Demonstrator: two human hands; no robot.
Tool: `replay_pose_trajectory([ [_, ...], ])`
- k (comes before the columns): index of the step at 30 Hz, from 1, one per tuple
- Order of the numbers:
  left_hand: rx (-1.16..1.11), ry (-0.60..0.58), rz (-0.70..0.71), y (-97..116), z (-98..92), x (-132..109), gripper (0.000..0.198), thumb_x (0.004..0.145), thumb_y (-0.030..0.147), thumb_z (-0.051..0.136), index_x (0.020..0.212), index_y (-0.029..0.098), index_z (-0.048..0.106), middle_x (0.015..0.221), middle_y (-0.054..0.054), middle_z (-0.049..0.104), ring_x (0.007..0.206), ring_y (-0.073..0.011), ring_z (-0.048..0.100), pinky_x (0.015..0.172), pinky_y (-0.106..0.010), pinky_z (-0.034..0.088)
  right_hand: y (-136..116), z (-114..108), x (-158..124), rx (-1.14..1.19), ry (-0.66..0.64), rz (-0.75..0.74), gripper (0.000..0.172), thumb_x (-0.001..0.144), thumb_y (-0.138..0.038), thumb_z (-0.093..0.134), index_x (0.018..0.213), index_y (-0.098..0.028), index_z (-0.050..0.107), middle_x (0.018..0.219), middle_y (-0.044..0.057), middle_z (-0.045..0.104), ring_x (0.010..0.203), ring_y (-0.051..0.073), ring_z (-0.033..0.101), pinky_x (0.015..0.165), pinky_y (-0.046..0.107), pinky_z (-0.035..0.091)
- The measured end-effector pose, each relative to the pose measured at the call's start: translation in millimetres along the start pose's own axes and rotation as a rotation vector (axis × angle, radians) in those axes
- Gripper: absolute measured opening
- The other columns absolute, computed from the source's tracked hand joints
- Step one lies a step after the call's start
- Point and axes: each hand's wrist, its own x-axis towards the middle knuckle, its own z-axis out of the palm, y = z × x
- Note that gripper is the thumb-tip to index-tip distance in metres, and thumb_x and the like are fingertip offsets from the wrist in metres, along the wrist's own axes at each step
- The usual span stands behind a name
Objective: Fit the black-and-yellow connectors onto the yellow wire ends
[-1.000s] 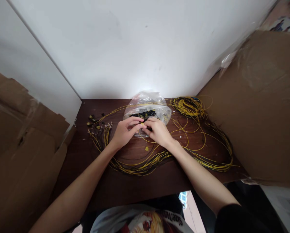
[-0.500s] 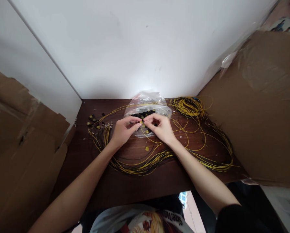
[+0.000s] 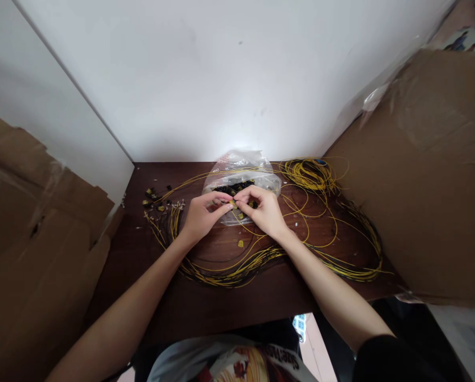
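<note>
While hands (image 3: 200, 216) meet at yellow piece (image 3: 232, 203), wires (image 3: 229, 278) nearby

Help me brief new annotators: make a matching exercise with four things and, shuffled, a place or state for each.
1. Left hand
2. Plastic bag
3. Coil of yellow wire
4. Loose yellow piece

A. Lying apart, on the person's side of the bag
B. At the far right corner of the table
C. Pinching something small and yellow
D. Small black pieces in or on it

Pairs: 1-C, 2-D, 3-B, 4-A

Bag (image 3: 245, 176) behind wire bundle (image 3: 229, 280)
</note>
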Motion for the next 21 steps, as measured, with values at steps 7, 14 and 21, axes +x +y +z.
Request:
replay_pose_trajectory([
  [7, 0.0, -0.003, 0.002, 2.1, -0.2, -0.1, 0.021, 0.071, 0.028, 0.068, 0.089, 0.016, 0.069, 0.084, -0.006, 0.069, 0.072, -0.0156, 0.063, 0.068, -0.027, 0.051, 0.2, -0.1, 0.2, -0.014, -0.003, -0.013, 0.01, 0.075, -0.011, 0.057, 0.079, -0.017, 0.064, 0.075, 0.001, 0.063, 0.066, 0.011, 0.057, 0.065, 0.025, 0.047],
  [14, -0.001, -0.01, 0.018, 3.2, 0.0, -0.1, 0.024, 0.071, 0.028, 0.068, 0.092, 0.017, 0.069, 0.085, -0.006, 0.07, 0.073, -0.0155, 0.063, 0.069, -0.028, 0.052, -2.6, -1.4, 0.1, -0.067, -0.016, -0.053, 0.013, 0.075, -0.009, 0.055, 0.078, -0.017, 0.064, 0.074, 0.001, 0.063, 0.066, 0.011, 0.056, 0.066, 0.026, 0.047],
  [21, -0.008, -0.008, 0.018, 0.3, -0.3, -0.1, 0.023, 0.069, 0.029, 0.07, 0.089, 0.016, 0.07, 0.084, -0.006, 0.07, 0.074, -0.0165, 0.064, 0.07, -0.028, 0.052, -4.1, -0.7, -0.3, -0.11, -0.017, -0.071, 0.013, 0.074, -0.008, 0.053, 0.077, -0.018, 0.062, 0.074, 0.001, 0.062, 0.067, 0.012, 0.056, 0.066, 0.026, 0.046],
])
